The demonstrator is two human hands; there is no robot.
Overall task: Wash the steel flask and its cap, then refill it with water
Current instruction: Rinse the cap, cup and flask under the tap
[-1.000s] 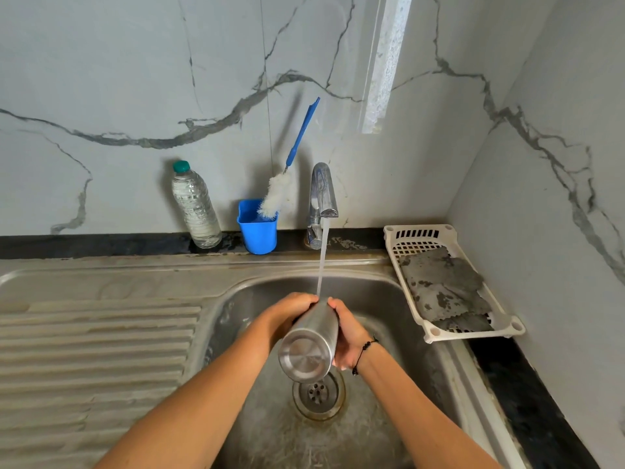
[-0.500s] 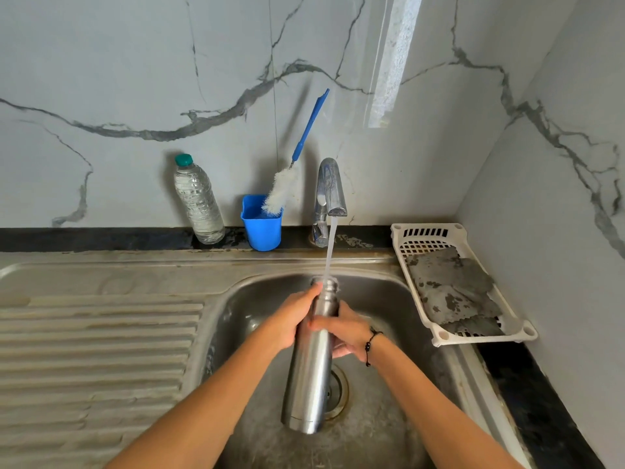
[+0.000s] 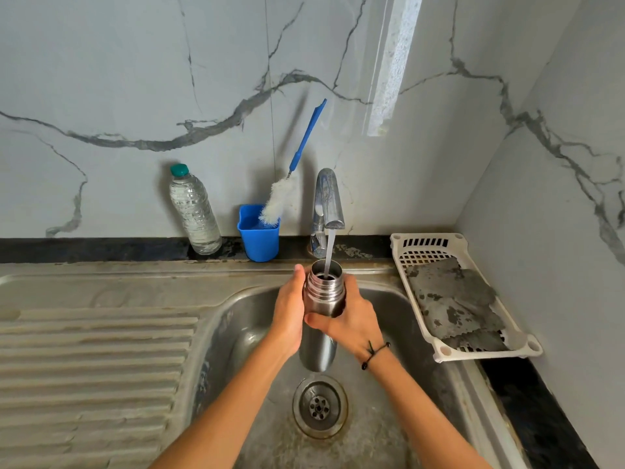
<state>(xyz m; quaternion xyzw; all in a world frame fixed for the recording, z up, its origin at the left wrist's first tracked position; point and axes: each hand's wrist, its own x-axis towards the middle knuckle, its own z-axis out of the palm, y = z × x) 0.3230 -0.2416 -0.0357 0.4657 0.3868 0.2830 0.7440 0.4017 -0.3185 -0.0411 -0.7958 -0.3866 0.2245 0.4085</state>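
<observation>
The steel flask [image 3: 323, 296] stands upright over the sink basin [image 3: 399, 319], uncapped, its open mouth directly under the tap [image 3: 327, 204]. A thin stream of water runs from the spout into the mouth. My left hand [image 3: 287, 313] grips the flask's left side just below the threaded neck. My right hand [image 3: 351, 324] wraps round its right side, thumb across the front. The cap is not in view.
A blue cup [image 3: 258, 236] holding a bottle brush [image 3: 291, 179] stands left of the tap, beside a clear plastic bottle [image 3: 194, 211]. A white rack [image 3: 429, 248] with grey cloths sits at the right. The drain [image 3: 319, 406] lies below the flask; a ribbed drainboard [image 3: 88, 360] is left.
The flask went from lying nearly flat, base toward me, to upright with its mouth under the running water. Both hands kept hold of it and rose toward the tap.
</observation>
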